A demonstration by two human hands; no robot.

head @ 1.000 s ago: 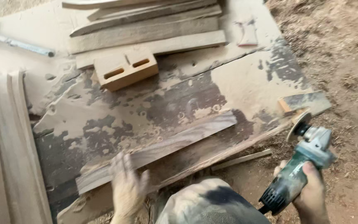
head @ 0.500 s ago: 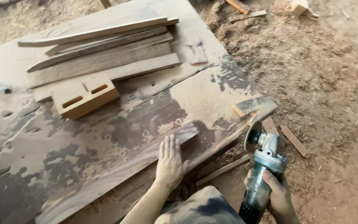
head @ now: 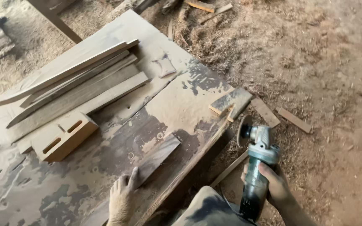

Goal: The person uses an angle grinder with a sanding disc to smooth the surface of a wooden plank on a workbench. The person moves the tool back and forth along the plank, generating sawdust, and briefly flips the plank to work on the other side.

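Dusty dark plank [head: 156,157] under flat left hand [head: 121,200], right hand [head: 275,184] gripping grey-green angle grinder [head: 256,167]

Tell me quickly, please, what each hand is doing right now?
Left hand: open, flat on the long wooden board, gripping nothing.
Right hand: closed around the angle grinder, held beside the worktable edge.

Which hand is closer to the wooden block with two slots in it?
Left. The left hand rests flat on the dark plank, just below and right of the slotted block. The right hand holds the angle grinder off the board's far edge.
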